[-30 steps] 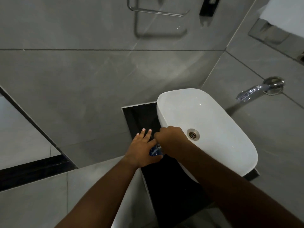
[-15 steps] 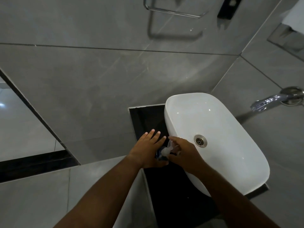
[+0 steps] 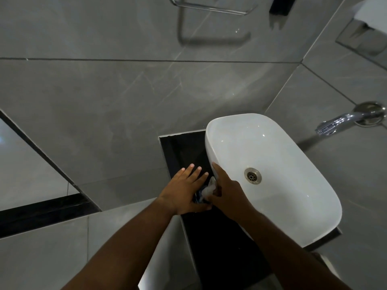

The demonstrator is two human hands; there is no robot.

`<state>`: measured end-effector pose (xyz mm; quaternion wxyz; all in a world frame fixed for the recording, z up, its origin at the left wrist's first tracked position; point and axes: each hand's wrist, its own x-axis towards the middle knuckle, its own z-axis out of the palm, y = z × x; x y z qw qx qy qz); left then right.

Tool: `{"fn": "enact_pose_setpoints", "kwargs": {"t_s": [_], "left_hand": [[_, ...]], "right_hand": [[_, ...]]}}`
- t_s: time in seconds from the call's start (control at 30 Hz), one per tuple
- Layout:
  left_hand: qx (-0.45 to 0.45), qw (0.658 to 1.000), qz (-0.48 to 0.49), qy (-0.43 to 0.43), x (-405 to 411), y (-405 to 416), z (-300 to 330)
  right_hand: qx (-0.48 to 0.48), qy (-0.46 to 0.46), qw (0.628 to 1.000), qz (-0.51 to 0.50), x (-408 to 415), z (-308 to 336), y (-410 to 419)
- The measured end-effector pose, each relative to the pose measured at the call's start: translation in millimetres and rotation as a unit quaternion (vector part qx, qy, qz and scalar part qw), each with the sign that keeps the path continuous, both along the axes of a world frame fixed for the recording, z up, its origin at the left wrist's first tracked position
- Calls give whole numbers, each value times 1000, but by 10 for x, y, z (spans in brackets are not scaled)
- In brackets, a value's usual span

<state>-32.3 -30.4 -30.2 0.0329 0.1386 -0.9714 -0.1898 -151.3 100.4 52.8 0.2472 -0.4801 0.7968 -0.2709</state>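
In the head view, the left hand point(image 3: 184, 193) lies over the black counter point(image 3: 209, 243) with its fingers point(image 3: 193, 171) stretched out straight and slightly spread, nails showing. A small bottle point(image 3: 200, 195) with a blue label sits in the fork between this hand's thumb and forefinger. The thumb is laid along the bottle's near side, so the hand braces the bottle without wrapping round it.

The right hand point(image 3: 227, 190) comes in from the other side, touching the bottle. Its thumb and curled fingers pinch the pale top point(image 3: 210, 186) that sticks up just right of the left forefinger. The right forefinger point(image 3: 216, 169) points away from the person and lies against the outer wall of the white basin point(image 3: 207, 147). Most of the bottle's body is hidden between the two hands, and its exact shape cannot be made out.

The drain point(image 3: 252, 175) lies near the right knuckles, to their right inside the bowl. A chrome tap point(image 3: 333, 124) juts from the wall well beyond the fingers and to the right. A towel rail point(image 3: 209, 9) hangs on the grey tiled wall point(image 3: 104, 101), far past the fingertips of the left hand.
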Motion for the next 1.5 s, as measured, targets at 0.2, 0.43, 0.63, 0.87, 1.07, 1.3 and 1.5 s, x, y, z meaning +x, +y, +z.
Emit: {"fn": "enact_pose_setpoints", "kwargs": {"t_s": [0.2, 0.43, 0.63, 0.87, 1.07, 1.3, 1.5], "left_hand": [[-1, 1000, -9, 11, 17, -9, -31], [-7, 1000, -16, 16, 13, -13, -43], [-8, 999, -16, 26, 26, -4, -61], [-2, 999, -16, 29, 33, -1, -81], [3, 999, -16, 28, 22, -1, -82], [7, 999, -12, 36, 25, 0, -79], [19, 999, -8, 46, 29, 21, -73]], "right_hand": [[-15, -14, 998, -52, 34, -68, 3], [-17, -1, 998, -58, 105, -72, 68], [-43, -7, 997, -63, 121, -53, 103], [-61, 23, 995, -75, 137, -120, 116], [-66, 57, 995, -56, 108, -132, 113], [-43, 69, 997, 0, 51, -124, 98], [16, 127, 991, 48, 41, -75, -9]]}}
